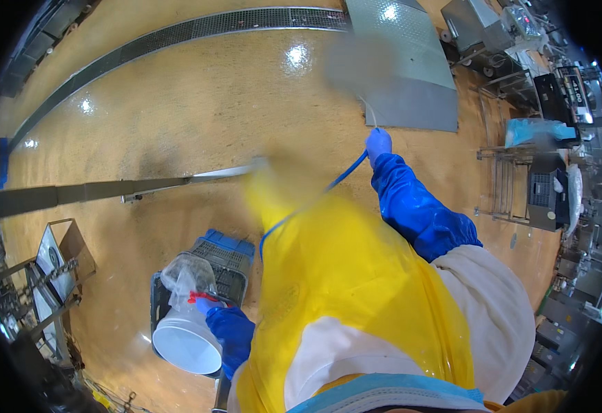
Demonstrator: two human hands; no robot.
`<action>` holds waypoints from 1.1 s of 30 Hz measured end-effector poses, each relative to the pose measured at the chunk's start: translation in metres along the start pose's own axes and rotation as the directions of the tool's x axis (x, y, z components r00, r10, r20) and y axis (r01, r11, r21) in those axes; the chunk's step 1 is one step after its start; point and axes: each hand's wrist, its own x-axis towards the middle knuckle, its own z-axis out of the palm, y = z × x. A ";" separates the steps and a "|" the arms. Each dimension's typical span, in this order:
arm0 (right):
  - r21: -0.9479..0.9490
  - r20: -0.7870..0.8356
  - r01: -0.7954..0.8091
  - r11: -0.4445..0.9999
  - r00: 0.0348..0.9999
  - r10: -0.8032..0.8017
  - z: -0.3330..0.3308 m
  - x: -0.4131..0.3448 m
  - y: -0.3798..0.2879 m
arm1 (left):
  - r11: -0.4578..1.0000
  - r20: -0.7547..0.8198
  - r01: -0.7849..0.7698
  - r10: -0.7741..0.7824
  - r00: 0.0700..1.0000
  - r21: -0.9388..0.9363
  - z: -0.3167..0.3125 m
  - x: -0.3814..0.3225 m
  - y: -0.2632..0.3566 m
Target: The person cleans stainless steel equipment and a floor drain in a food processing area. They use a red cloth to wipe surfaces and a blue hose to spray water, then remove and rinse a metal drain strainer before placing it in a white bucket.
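Observation:
My right hand, in a blue glove and blue sleeve cover, is closed around a blue hose. From its far side a thin pale stream of water runs towards the grey floor plate; a blurred patch hides its end. The hose curves back across my yellow apron. At the lower left my left hand, also gloved, touches a red item, too small to name, above a white plastic bucket lying tilted. Beside it are a crumpled clear plastic bag and grey plastic crates.
A grated floor drain curves across the wet tan floor to a metal floor plate. A metal rail juts in from the left. Metal racks with a crate line the right; metal equipment stands at the left.

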 end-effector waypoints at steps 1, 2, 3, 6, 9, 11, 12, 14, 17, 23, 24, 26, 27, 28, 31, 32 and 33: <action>0.017 -0.027 -0.007 1.000 1.000 0.008 0.003 0.004 -0.011 | 1.000 -0.017 0.031 -0.031 0.999 0.003 0.004 0.002 0.005; 0.045 -0.058 -0.011 0.999 0.998 0.014 0.008 0.009 -0.026 | 0.999 -0.049 0.039 -0.037 0.998 0.037 0.010 0.006 0.013; 0.073 -0.076 0.018 0.997 0.997 -0.013 0.010 0.013 -0.040 | 0.996 -0.082 0.051 -0.045 0.996 0.070 0.015 0.006 0.019; 0.054 -0.070 0.095 0.994 0.993 -0.091 0.008 0.036 -0.083 | 0.981 -0.202 0.056 -0.018 0.979 0.186 0.033 0.004 0.035; 0.279 -0.061 0.087 0.956 0.995 -0.073 0.017 0.068 -0.127 | 0.948 -0.329 0.057 0.052 0.943 0.313 0.055 -0.005 0.050; 0.269 -0.058 0.135 0.954 0.991 -0.124 0.024 0.090 -0.158 | 0.904 -0.415 0.075 0.118 0.902 0.420 0.074 -0.012 0.059; 0.252 -0.056 0.154 0.955 0.988 -0.144 0.029 0.104 -0.176 | 0.875 -0.465 0.088 0.165 0.870 0.475 0.087 -0.016 0.063; 0.325 -0.015 0.126 0.937 0.992 -0.128 0.034 0.131 -0.213 | 0.811 -0.549 0.133 0.255 0.796 0.570 0.121 -0.024 0.070; 0.408 0.026 0.088 0.909 0.994 -0.108 0.052 0.179 -0.266 | 0.757 -0.551 0.109 0.359 0.754 0.644 0.204 -0.035 0.073; 0.346 -0.004 0.125 0.930 0.991 -0.131 0.095 0.294 -0.345 | 0.880 0.212 -0.177 0.090 0.973 0.440 0.491 -0.063 0.063; 0.324 -0.034 0.136 0.936 0.991 -0.132 0.101 0.313 -0.358 | 0.846 0.295 -0.149 -0.010 0.955 0.513 0.541 -0.071 0.064; 0.359 -0.012 0.190 0.914 0.980 -0.199 0.101 0.344 -0.384 | 0.803 0.502 -0.332 0.048 0.864 0.495 0.626 -0.093 0.067; 0.373 -0.007 0.200 0.906 0.977 -0.213 0.102 0.357 -0.397 | 0.775 0.621 -0.408 0.026 0.783 0.483 0.659 -0.101 0.074; 0.383 -0.010 0.185 0.905 0.981 -0.196 0.104 0.369 -0.411 | 0.753 0.703 -0.446 -0.031 0.710 0.484 0.689 -0.107 0.082; 0.424 -0.015 0.131 0.896 0.990 -0.138 0.117 0.395 -0.446 | 0.717 0.844 -0.539 -0.129 0.521 0.442 0.756 -0.108 0.110; 0.435 -0.003 0.134 0.890 0.989 -0.148 0.123 0.402 -0.456 | 0.691 0.845 -0.558 -0.147 0.514 0.460 0.769 -0.106 0.119; 0.421 0.005 0.134 0.897 0.989 -0.150 0.135 0.408 -0.464 | 0.686 0.857 -0.577 -0.138 0.496 0.444 0.779 -0.102 0.127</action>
